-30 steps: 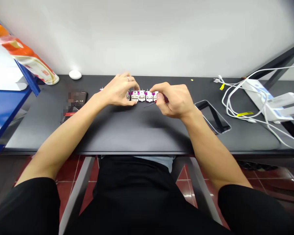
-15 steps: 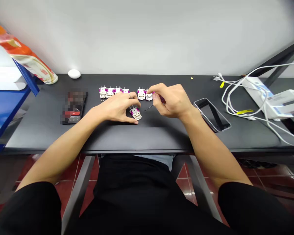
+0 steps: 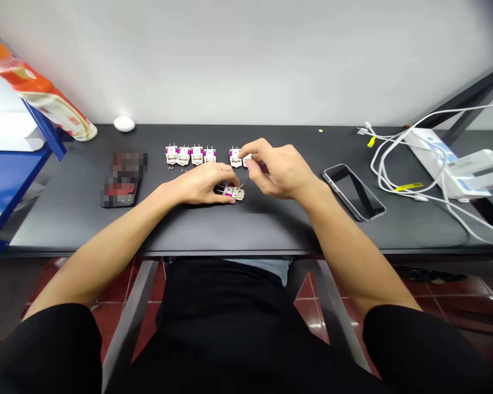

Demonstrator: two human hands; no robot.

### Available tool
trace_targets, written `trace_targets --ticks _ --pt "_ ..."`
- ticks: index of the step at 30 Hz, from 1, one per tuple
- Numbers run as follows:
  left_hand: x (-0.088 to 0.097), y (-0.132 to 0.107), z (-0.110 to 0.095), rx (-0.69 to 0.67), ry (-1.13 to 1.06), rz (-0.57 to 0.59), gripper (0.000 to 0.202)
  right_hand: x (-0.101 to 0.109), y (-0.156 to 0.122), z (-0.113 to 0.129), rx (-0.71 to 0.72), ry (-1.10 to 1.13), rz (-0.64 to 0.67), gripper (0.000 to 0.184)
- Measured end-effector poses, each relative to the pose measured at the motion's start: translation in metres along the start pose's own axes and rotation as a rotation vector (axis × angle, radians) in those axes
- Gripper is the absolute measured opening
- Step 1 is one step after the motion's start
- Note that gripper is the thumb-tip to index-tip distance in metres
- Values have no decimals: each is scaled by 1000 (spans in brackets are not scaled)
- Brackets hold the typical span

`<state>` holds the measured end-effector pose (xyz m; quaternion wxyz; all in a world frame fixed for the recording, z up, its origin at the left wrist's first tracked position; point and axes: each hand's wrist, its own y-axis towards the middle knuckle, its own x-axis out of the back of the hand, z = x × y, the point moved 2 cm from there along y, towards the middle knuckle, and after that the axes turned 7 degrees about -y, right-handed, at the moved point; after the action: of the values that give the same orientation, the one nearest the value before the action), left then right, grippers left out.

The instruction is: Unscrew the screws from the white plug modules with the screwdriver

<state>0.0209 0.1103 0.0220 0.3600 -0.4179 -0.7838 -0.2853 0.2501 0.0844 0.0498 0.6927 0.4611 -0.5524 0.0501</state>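
Observation:
My left hand (image 3: 201,185) rests on the black desk (image 3: 246,230), its fingertips pinching a white plug body with magenta parts (image 3: 233,192) that lies flat. My right hand (image 3: 279,171) grips a small magenta-handled screwdriver (image 3: 263,167), whose thin shaft (image 3: 244,182) points down-left towards that plug. Farther back stands a row of similar plugs (image 3: 196,155), several of them, with prongs up. A further pair (image 3: 235,157) sits just right of the row, the nearer one partly hidden by my right fingers. Tiny screws (image 3: 171,167) lie just in front of the row.
To the left lies a phone with a blurred screen (image 3: 124,179). To the right lies a dark-screened smartphone (image 3: 353,192). White cables (image 3: 388,169) loop around a white power strip (image 3: 443,164). A white oval object (image 3: 124,124) sits at the back edge, near an orange-and-white bag (image 3: 41,90).
The plug my left hand holds has come down from the row towards me and now lies flat. My right hand has shifted left, bringing the screwdriver's shaft close to the plug.

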Motion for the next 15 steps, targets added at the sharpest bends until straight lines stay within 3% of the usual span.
trace_targets --ticks 9,15 --pt "6 -4 -3 64 -17 5 32 9 15 14 -114 -87 148 23" --pt "-6 -11 0 93 -94 -118 38 26 42 32 -230 -130 425 29"
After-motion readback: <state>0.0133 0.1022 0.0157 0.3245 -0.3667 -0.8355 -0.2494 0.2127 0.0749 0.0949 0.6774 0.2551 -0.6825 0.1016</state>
